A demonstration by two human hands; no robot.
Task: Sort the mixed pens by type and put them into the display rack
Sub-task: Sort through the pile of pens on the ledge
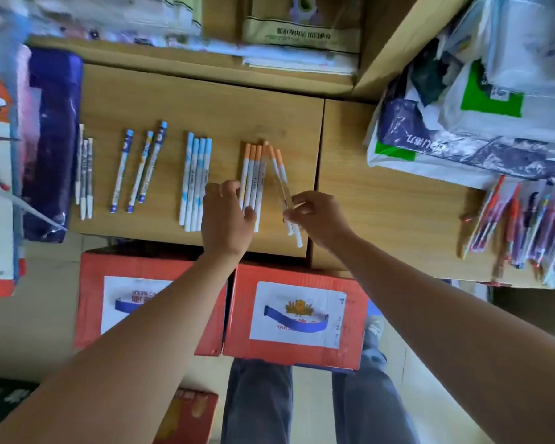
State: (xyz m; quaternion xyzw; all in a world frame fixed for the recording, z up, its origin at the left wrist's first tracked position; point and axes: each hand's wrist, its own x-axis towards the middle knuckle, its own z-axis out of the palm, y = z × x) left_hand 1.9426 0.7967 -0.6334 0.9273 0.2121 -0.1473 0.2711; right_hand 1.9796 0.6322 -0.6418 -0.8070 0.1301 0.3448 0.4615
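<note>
We've got the pens laid out by type on the light wooden tabletop (205,100): thin grey-patterned white pens (85,174) far left, then dark-blue-capped patterned pens (138,169), pale-blue-capped white pens (195,184), and the orange-capped white pens (253,181) nearest our hands. Our right hand (318,216) pinches two loose orange-capped pens (283,176) by their lower ends, slanted toward that pile, presumably to line them up with their kind. Our left hand (226,213) rests on the pile's near ends, probably steadying it; can't tell if it's actually gripping. No display rack in sight.
</note>
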